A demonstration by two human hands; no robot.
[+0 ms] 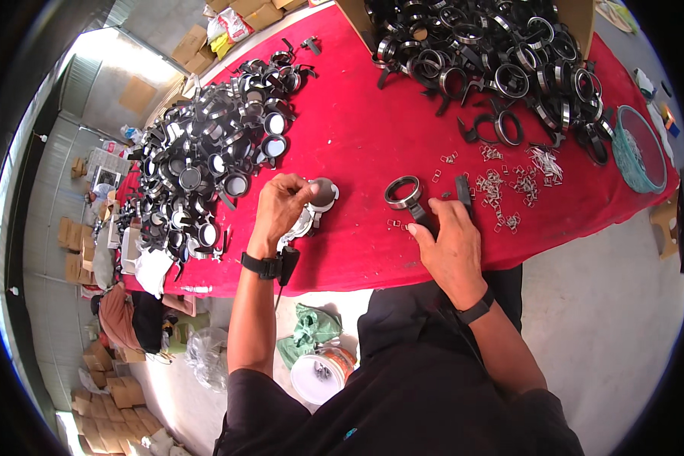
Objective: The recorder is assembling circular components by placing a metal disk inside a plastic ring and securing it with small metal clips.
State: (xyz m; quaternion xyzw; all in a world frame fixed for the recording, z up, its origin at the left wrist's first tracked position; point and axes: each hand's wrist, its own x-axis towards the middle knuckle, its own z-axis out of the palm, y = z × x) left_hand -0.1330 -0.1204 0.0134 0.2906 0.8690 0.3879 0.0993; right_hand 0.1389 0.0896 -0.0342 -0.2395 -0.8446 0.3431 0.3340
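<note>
My left hand (285,204) is closed in a pinch at the edge of a dark grey round disc (326,193). White round pieces (302,225) lie under and beside that disc, partly hidden by the hand. My right hand (454,247) has its thumb and fingers around the black handle of a metal-rimmed ring (403,193). The ring is open in its middle and points away from me, low over the red cloth. Just past my right fingertips is a separate black strip-shaped part (463,194).
Small metal clips (494,190) are scattered to the right, near a teal basket (638,156). A cardboard box (581,23) of black rings stands far right. Ringed parts with discs (205,144) pile up at left on the red cloth (342,99). Below the edge is a white bucket (315,380).
</note>
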